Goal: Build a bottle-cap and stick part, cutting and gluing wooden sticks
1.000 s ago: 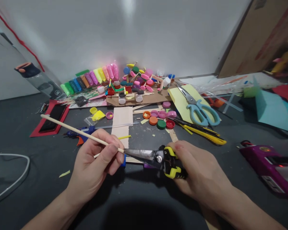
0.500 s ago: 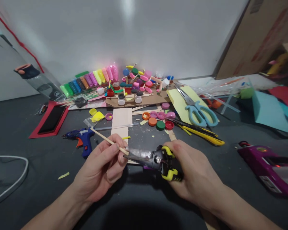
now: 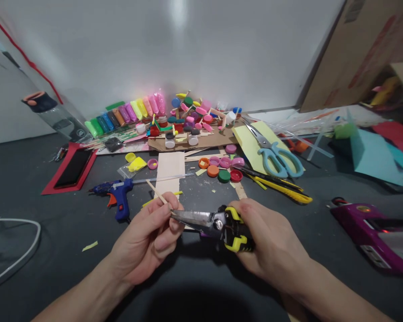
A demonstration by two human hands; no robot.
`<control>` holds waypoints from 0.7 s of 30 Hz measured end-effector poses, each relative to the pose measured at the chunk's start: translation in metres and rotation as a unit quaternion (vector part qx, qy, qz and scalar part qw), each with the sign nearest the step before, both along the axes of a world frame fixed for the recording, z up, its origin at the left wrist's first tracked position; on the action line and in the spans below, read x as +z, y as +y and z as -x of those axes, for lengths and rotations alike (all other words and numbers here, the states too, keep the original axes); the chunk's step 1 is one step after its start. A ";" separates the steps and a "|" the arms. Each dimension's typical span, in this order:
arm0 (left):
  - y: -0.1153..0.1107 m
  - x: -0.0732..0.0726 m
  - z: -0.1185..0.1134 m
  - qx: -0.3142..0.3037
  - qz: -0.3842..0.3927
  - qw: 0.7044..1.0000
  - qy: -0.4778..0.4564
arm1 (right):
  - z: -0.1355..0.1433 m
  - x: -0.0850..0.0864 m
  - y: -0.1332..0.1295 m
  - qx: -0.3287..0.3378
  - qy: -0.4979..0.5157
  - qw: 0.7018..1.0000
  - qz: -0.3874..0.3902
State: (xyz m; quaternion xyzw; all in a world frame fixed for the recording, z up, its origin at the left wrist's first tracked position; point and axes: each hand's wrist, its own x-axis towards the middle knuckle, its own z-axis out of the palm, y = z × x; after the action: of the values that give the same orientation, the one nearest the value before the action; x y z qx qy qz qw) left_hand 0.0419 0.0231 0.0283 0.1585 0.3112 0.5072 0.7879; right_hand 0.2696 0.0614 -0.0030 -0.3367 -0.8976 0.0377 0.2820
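Observation:
Between the thumb and fingers of my left hand [image 3: 151, 239] is a thin wooden stick [image 3: 157, 192], slanting up to the left. My right hand [image 3: 272, 241] is wrapped round the black and yellow handles of a pair of snips [image 3: 218, 225]. The blades point left and look closed, with their tips at the fingertips of my left hand. Those fingers hide the stick's lower end. Behind my hands are a strip of pale wood [image 3: 170, 165] and several bottle caps [image 3: 224, 175].
A blue glue gun [image 3: 121, 199] lies to the left. On the right are scissors [image 3: 277, 161], a yellow utility knife [image 3: 289, 191] and a purple device [image 3: 372, 232]. Modelling clay packs [image 3: 124, 112] line the back by a water bottle [image 3: 53, 114].
My left hand has shifted slightly right, nearer the snips. The stick is tilted more steeply and less of it sticks out. The blades have come together.

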 end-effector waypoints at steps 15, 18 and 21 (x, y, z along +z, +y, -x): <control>0.004 -0.001 0.002 0.011 0.005 1.000 -0.026 | 0.002 0.003 0.001 0.016 0.014 0.999 0.049; 0.002 -0.002 0.003 0.000 0.007 1.000 -0.030 | 0.001 0.003 0.001 0.023 0.018 0.997 0.070; 0.002 -0.002 0.004 -0.014 0.000 0.999 -0.041 | 0.001 0.003 0.000 0.033 0.025 0.994 0.097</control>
State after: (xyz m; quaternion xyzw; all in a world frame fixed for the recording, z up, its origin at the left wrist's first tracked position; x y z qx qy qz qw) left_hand 0.0379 0.0246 0.0263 0.1415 0.2765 0.5023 0.8070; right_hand 0.2686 0.0619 0.0001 -0.3318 -0.8929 0.1419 0.2692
